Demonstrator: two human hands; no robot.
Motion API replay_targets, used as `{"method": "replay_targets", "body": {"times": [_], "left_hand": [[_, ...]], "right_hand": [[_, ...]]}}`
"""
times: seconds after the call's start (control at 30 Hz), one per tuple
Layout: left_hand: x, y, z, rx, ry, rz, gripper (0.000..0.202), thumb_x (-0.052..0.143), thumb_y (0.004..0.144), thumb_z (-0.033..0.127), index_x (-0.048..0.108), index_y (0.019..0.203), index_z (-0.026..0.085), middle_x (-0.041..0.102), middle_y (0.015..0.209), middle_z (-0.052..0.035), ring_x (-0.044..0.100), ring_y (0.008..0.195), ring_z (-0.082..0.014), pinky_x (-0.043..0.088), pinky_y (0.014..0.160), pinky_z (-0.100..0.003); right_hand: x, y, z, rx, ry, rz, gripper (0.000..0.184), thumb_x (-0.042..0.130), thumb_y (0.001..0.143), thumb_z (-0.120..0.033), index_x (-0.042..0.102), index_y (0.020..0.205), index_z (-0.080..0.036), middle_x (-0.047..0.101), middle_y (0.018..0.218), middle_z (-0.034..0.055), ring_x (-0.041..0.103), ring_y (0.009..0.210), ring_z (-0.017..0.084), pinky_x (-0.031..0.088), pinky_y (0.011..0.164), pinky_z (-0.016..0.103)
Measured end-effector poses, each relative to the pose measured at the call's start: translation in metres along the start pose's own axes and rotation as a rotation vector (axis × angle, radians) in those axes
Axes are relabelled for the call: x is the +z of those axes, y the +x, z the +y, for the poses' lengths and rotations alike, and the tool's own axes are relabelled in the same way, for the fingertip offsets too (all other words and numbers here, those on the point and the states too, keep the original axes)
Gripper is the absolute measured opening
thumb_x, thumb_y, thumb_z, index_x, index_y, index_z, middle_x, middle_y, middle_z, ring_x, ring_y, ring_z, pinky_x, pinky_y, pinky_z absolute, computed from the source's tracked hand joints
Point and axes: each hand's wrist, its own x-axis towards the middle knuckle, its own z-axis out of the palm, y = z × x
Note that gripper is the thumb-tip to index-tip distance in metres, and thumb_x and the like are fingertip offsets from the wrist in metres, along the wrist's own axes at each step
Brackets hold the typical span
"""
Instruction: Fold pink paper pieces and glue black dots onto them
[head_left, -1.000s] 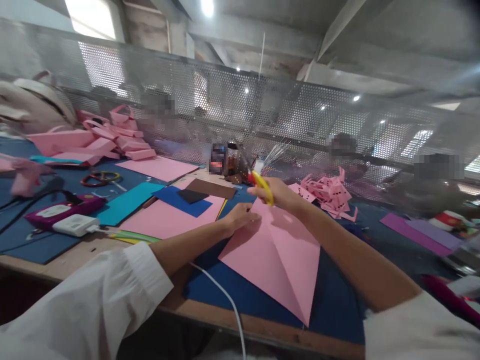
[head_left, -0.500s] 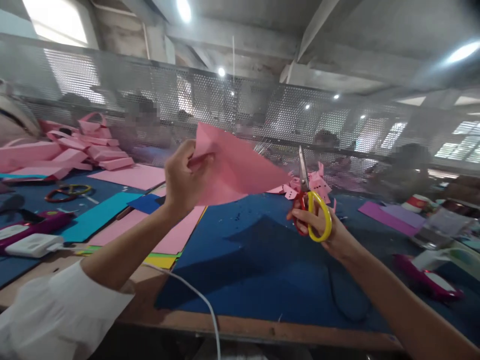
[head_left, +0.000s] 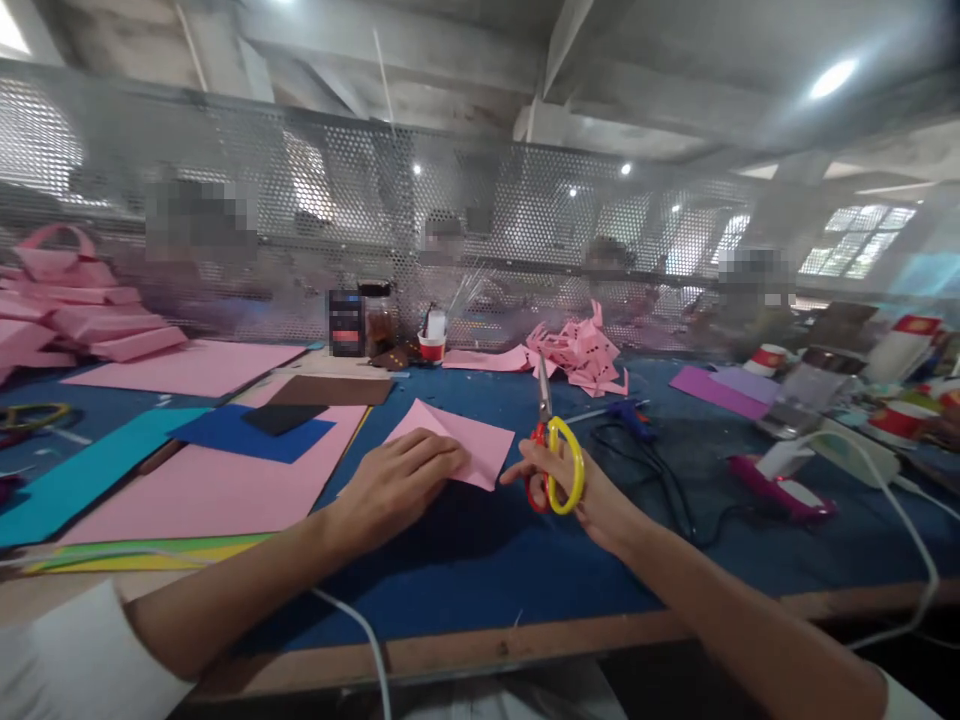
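Observation:
A folded pink paper sheet (head_left: 472,441) lies on the blue mat (head_left: 480,570) in the middle of the table. My left hand (head_left: 394,482) rests flat on the paper's near left part, fingers stretched over it. My right hand (head_left: 581,495) is just right of the paper, its fingers closed through the red and yellow handles of the scissors (head_left: 551,460), whose blades point up and away from me. One fingertip of that hand reaches toward the paper's right edge.
Large pink sheets (head_left: 210,485), blue and teal card lie at left. Pink boxes (head_left: 75,320) are stacked far left. Jars and a small cup (head_left: 431,345) stand by the perforated metal screen (head_left: 480,220). Pink cut pieces (head_left: 581,355), a glue gun (head_left: 780,480) and cables sit at right.
The pink paper, held up in the air by my left hand half a second ago, now lies folded small on the mat under that hand. The scissors hand moved closer to it.

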Motion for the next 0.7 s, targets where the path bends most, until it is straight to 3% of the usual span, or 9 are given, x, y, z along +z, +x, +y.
{"method": "replay_targets", "body": {"times": [0.23, 0.43, 0.57, 0.7], "left_hand": [[0.007, -0.003, 0.000, -0.080, -0.038, 0.052, 0.025, 0.054, 0.092, 0.009, 0.059, 0.114, 0.020, 0.070, 0.105, -0.0077, 0.065, 0.096, -0.0189, 0.053, 0.082, -0.029], [0.011, -0.006, 0.001, -0.123, -0.061, 0.022, 0.017, 0.055, 0.094, 0.015, 0.057, 0.109, 0.021, 0.068, 0.102, -0.0066, 0.065, 0.092, -0.0177, 0.052, 0.079, -0.027], [0.013, -0.005, 0.006, -0.067, -0.058, -0.024, 0.014, 0.054, 0.096, 0.018, 0.058, 0.110, 0.021, 0.069, 0.099, -0.0063, 0.065, 0.091, -0.0181, 0.052, 0.078, -0.028], [0.014, -0.004, 0.007, -0.032, -0.070, -0.065, 0.019, 0.053, 0.094, 0.014, 0.059, 0.112, 0.018, 0.069, 0.101, -0.0085, 0.064, 0.092, -0.0209, 0.052, 0.078, -0.031]], "right_hand": [[0.006, -0.001, 0.005, 0.058, -0.050, 0.000, 0.039, 0.067, 0.086, -0.054, 0.059, 0.082, -0.016, 0.074, 0.069, 0.0065, 0.052, 0.040, 0.007, 0.032, 0.039, 0.017], [0.009, -0.005, 0.008, 0.037, 0.022, -0.096, 0.041, 0.064, 0.088, -0.057, 0.061, 0.086, -0.015, 0.076, 0.079, 0.0090, 0.053, 0.040, 0.008, 0.033, 0.040, 0.020], [0.014, -0.005, 0.005, -0.003, 0.031, 0.006, 0.036, 0.072, 0.082, -0.051, 0.058, 0.077, -0.019, 0.061, 0.049, -0.0024, 0.052, 0.040, 0.010, 0.030, 0.041, 0.021], [0.013, 0.000, 0.004, -0.027, 0.076, 0.085, 0.035, 0.078, 0.075, -0.044, 0.054, 0.071, -0.019, 0.059, 0.049, -0.0032, 0.052, 0.044, 0.010, 0.033, 0.045, 0.021]]}}
